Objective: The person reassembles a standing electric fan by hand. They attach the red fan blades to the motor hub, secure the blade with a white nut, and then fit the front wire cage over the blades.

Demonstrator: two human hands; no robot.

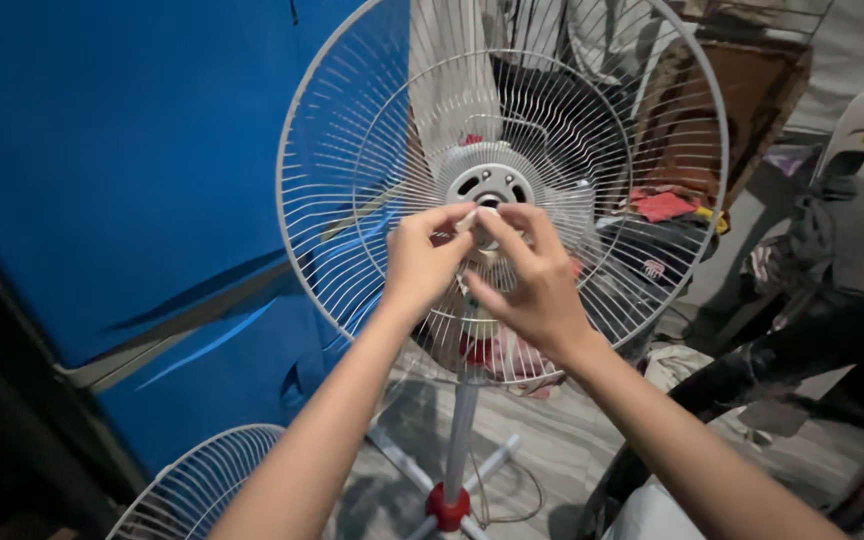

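Both your hands are up at the hub: left hand (pixel 420 258) and right hand (pixel 530 283) pinching the small white cap (pixel 485 222) at the rear grille (pixel 372 150) centre. Light, slick plastic, so grip its edges; those wires flex.

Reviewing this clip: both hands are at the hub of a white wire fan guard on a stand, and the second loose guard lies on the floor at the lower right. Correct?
Not quite. The head view shows the second guard at the lower left, beside the blue wall. The rest holds: the left hand and right hand meet at the hub of the white fan guard on its stand.
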